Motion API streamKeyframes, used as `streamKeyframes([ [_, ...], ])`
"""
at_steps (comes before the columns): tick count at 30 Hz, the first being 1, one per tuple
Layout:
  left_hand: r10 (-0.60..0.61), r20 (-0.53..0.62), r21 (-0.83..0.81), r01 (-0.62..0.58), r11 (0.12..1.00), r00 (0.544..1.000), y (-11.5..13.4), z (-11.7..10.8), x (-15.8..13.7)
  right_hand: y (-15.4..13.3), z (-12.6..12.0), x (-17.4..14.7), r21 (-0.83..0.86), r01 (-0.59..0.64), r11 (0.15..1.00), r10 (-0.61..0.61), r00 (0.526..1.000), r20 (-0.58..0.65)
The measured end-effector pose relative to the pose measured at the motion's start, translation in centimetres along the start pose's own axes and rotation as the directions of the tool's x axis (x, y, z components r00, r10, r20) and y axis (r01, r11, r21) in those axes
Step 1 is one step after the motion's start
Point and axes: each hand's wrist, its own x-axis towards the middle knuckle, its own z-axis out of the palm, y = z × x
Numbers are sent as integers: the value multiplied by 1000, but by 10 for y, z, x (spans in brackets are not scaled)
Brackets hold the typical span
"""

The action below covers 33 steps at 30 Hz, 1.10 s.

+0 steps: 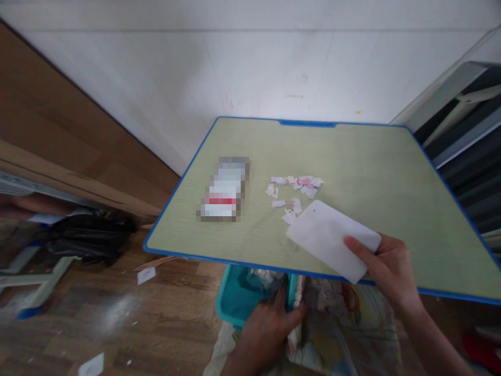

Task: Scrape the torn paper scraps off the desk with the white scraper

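Note:
In my right hand (393, 266) is a flat white plastic card (332, 235) with rounded corners and a small hole, pinched between thumb and fingers. Its far left corner rests at or just over torn paper scraps (291, 214) on the table. More scraps, some with pink print, form a small pile (307, 183) just beyond. Below the table's front edge, my left hand (270, 321) grips the right rim of a teal plastic basket (230, 308). Something pale and crumpled (266, 277) lies inside, partly hidden by the table.
The small table (371, 167) has a blue edge and stands against a white wall (254, 73). A pixelated phone-like object (225, 188) lies on its left side. Patterned cloth (324, 334) is below. A black bag (90, 235) and paper bits (146, 275) lie on the wooden floor.

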Motion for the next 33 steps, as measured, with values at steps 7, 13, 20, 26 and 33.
streamKeyframes([
  [7,10,37,-16,-9,1000,999,-2,0,1,-27,22,3,-95,-44,995,63,977,203],
  [13,19,34,-14,-18,1000,999,0,-1,3,-40,34,-2,-115,40,993,-1,948,318],
  [20,16,18,-32,-16,999,1000,-1,1,1,-43,25,-6,-162,520,839,-359,751,554],
  [26,22,16,-61,-21,998,1000,-1,4,0,-43,-32,44,-125,391,912,-388,920,56],
  [33,15,12,-36,-15,999,1000,-1,4,0,-48,-40,106,-60,242,968,-239,969,56],
])
